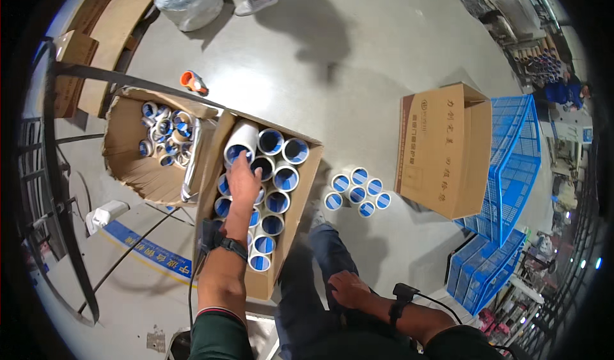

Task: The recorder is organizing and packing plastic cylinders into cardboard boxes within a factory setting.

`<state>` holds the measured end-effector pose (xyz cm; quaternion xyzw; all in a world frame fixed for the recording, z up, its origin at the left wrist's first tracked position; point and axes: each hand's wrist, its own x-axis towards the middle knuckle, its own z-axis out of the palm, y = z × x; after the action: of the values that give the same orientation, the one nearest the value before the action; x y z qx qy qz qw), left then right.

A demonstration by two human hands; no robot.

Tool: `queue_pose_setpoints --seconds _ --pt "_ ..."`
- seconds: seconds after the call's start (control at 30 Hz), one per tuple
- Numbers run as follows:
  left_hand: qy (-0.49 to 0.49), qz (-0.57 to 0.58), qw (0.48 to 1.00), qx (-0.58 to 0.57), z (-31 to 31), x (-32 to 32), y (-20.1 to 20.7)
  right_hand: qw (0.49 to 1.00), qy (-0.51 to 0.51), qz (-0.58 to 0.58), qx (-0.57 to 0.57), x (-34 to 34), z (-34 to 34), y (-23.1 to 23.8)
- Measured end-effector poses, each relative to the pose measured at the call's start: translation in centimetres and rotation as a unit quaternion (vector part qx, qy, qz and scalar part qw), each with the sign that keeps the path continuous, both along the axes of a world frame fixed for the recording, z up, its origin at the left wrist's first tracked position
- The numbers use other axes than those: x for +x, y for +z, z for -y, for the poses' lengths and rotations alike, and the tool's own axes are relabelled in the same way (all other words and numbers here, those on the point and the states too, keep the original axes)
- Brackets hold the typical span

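A dark green sleeve [220, 337] is filling the near edge, and from it the person's left arm is stretching over the box [299, 216]. The left hand [243, 179] is hovering over the box's far left part, its fingers touching the rim of a tall white roll [241, 135]; from here I cannot tell whether they are clamping it. That roll is standing higher than the blue-lined rolls [277, 201] filling the box. The hands are lying well apart: the right hand [348, 289] is resting slack on the person's leg [329, 248], just right of the box's near end.

Right of the box, seven loose rolls [357, 195] are standing on the floor, and past them a carton [441, 149] is standing beside blue crates [515, 168]. Left of the box, a torn bin [121, 145] is holding short rolls [165, 128]. Beyond the box, an orange object [191, 80] is lying on the floor, and someone's shoe [257, 3] is showing farther off.
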<state>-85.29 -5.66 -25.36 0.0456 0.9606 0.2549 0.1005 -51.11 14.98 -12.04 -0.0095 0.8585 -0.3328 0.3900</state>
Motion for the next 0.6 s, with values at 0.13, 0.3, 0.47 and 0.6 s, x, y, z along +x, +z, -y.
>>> queue_pose_setpoints --seconds 0.13,0.3,0.47,0.6 --pt "-0.038 -0.014 0.993 -0.114 -1.1 -1.7 -2.9 1.0 -0.017 0.008 -0.01 -0.1 -0.9 -0.8" --pt "-0.088 0.007 0.985 -0.148 -0.6 -3.4 -3.3 0.998 -0.042 -0.001 -0.041 -0.4 -1.3 -1.5" --pt "-0.154 -0.012 0.974 -0.167 -1.1 -6.2 -3.5 0.996 -0.055 -0.02 -0.06 -0.9 -0.7 -1.9" --pt "-0.155 0.066 0.969 -0.181 -0.7 -5.7 -3.9 0.996 -0.068 -0.017 -0.063 -1.7 -0.8 -0.8"
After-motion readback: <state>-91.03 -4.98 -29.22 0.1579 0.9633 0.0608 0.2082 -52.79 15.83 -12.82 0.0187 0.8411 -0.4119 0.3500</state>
